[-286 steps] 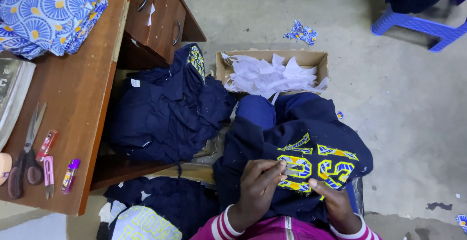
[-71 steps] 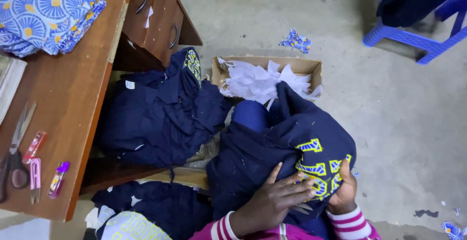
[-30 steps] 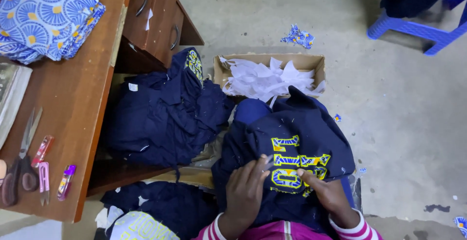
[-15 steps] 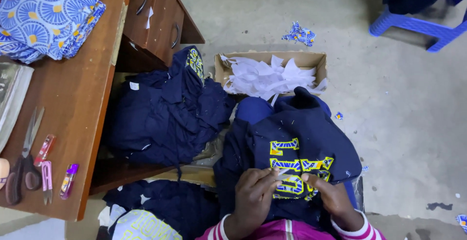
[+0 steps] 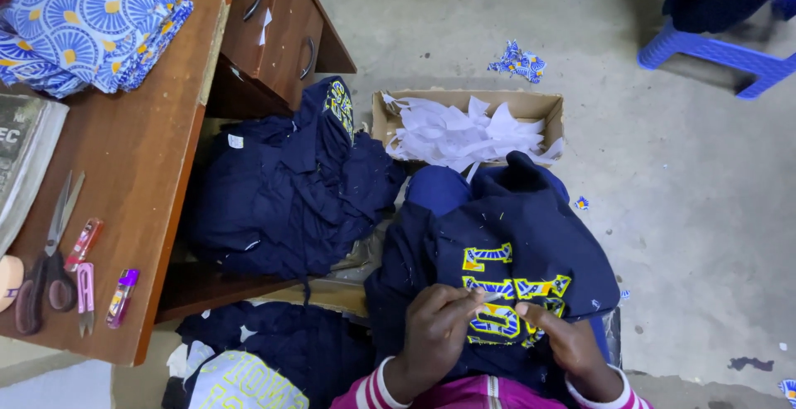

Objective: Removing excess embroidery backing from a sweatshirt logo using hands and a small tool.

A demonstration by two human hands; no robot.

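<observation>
On the person's lap lies a navy garment [image 5: 506,243] with yellow-and-blue appliqué letters [image 5: 510,293]. Both hands rest on the lettering: the left hand [image 5: 435,334] pinches at it with fingertips together, the right hand [image 5: 560,338] presses beside it, fingers curled. Scissors [image 5: 46,260] lie on the bench [image 5: 157,210], well apart.

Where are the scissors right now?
In the head view, the scissors lie at the far left on the wooden desk, beside a red lighter and a purple lighter, well away from both hands.
</observation>
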